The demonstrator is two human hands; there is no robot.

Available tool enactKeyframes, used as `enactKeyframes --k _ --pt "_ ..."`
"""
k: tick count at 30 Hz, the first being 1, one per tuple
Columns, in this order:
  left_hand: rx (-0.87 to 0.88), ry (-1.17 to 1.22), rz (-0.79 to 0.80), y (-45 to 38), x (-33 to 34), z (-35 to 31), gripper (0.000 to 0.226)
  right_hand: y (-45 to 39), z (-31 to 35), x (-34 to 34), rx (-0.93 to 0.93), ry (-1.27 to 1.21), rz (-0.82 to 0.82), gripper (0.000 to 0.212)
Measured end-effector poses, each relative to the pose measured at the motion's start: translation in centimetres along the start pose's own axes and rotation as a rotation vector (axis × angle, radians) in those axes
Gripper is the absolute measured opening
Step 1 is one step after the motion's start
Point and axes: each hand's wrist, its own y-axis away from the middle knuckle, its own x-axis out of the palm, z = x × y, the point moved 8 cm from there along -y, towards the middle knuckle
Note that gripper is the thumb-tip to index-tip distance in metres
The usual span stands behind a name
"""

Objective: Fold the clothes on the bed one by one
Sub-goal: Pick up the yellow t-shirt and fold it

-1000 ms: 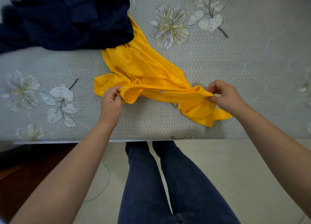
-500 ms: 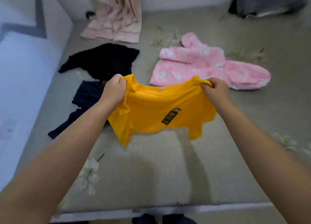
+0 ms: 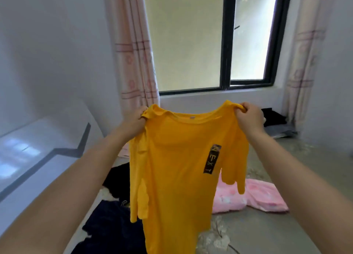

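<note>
The bright yellow cotton T-shirt [image 3: 177, 169] hangs in the air over the grey bed [image 3: 267, 230], w/ a dark label on the chest. Left hand [image 3: 136, 121] grips one shoulder, right hand [image 3: 248, 118] grips the other. Pink fleece garment [image 3: 263, 196] and navy-blue cloth [image 3: 112, 227] lie below.

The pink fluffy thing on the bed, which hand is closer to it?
Right. The right hand grips the yellow T-shirt shoulder above the pink fleece garment; the left hand grips the other shoulder, farther left.
</note>
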Motion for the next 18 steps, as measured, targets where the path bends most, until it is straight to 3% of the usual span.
enactKeyframes --k 6,12,16,18 --pt "-0.072 0.088 0.074 -1.8 -2.8 0.8 0.018 -3.6 3.4 -2.7 -0.115 0.115 -0.045 0.032" --pt "-0.178 0.197 -0.051 -2.8 -3.9 2.0 0.015 -4.6 4.5 -3.2 -0.250 0.347 0.080 0.023" --pt "-0.059 0.025 -0.165 -3.7 -3.4 0.3 0.024 -5.1 3.5 -2.9 -0.256 0.536 0.206 0.024" --pt "0.059 -0.122 -0.126 -3.9 -2.3 -1.3 0.026 -5.4 2.2 -2.7 -0.222 0.695 0.250 0.024"
